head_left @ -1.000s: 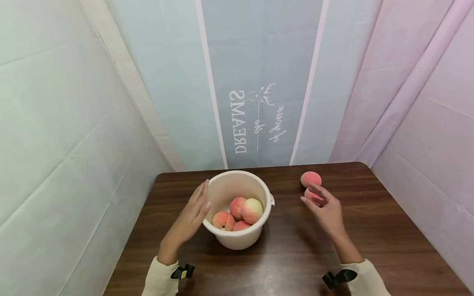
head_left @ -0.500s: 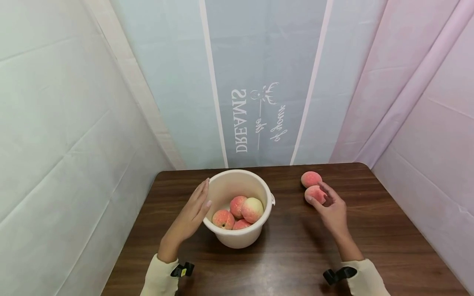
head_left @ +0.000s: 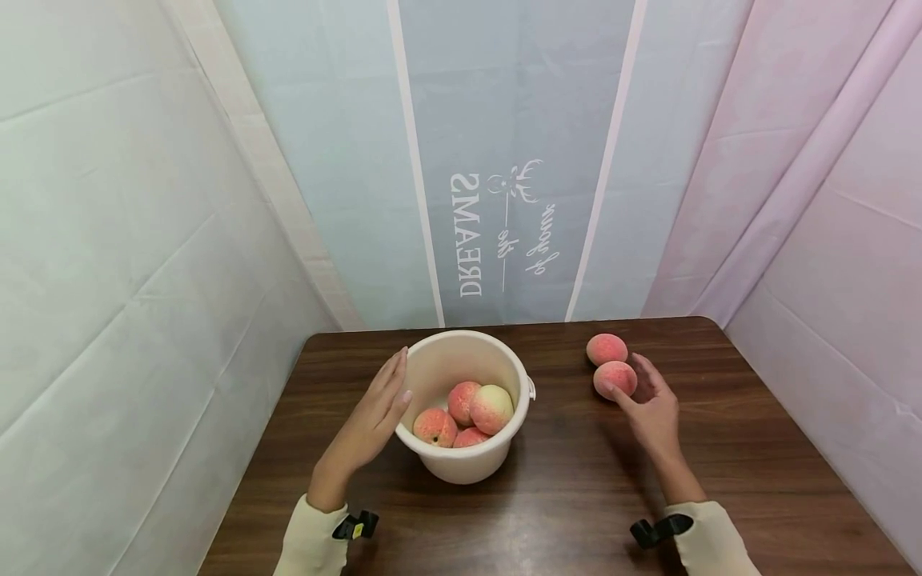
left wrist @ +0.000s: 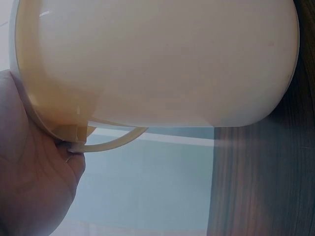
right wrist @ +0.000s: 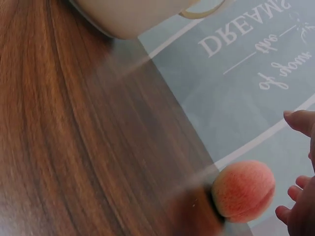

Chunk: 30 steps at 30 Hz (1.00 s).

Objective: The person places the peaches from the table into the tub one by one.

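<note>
A cream bucket [head_left: 464,468] stands on the table with several peaches [head_left: 492,410] inside. My left hand [head_left: 370,416] rests against its left rim, fingers straight; the left wrist view has this hand [left wrist: 34,172] by the rim and handle joint. Two more peaches lie at the table's right: a far peach [head_left: 607,349] and a near peach [head_left: 615,381]. Around the near one's right side, my right hand [head_left: 654,412] has its thumb and fingers spread. In the right wrist view that hand [right wrist: 302,196] is partly cut off, with a gap between it and a peach [right wrist: 244,191].
The brown wooden table [head_left: 562,496] ends at the back against a grey-blue printed curtain [head_left: 511,104]. Pale cloth walls [head_left: 130,280] flank it on both sides. A small white handle joint [head_left: 531,389] sticks out from the bucket's right side.
My right hand has shifted slightly right, and its fingers no longer cover the near peach. The left hand and the bucket have stayed in place.
</note>
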Available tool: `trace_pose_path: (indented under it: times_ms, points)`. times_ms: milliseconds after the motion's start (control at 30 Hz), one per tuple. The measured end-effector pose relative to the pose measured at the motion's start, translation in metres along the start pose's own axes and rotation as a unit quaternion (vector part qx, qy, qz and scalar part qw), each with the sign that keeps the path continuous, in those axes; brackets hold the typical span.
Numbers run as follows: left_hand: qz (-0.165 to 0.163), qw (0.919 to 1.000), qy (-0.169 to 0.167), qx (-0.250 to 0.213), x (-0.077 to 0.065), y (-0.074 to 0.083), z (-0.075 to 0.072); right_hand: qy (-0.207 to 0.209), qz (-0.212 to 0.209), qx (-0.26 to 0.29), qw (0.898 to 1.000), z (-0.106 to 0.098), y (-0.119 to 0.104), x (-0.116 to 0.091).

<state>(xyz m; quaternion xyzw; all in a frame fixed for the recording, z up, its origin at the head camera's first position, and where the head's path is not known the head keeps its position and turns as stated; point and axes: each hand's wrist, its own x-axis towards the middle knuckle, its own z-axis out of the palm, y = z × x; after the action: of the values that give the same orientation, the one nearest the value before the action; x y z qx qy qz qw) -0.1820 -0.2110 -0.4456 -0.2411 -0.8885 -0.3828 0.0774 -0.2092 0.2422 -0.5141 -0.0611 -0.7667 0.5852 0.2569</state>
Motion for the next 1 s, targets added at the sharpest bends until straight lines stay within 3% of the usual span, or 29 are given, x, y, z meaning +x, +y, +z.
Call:
trace_pose_path:
  times_ms: [267,733,1000]
  points:
    - [0.000,1.0000,0.000,0.003,0.000,-0.001,0.001,0.005,-0.004,-0.051,0.999,-0.004,0.023,0.005]
    - [0.000,1.0000,0.002,-0.002,0.000,-0.002,0.002,0.012,0.031,-0.056,0.998,-0.002,0.049,0.007]
    - [0.003,1.0000,0.000,0.000,0.000,-0.002,0.002,0.000,0.052,-0.023,0.998,0.000,0.056,0.007]
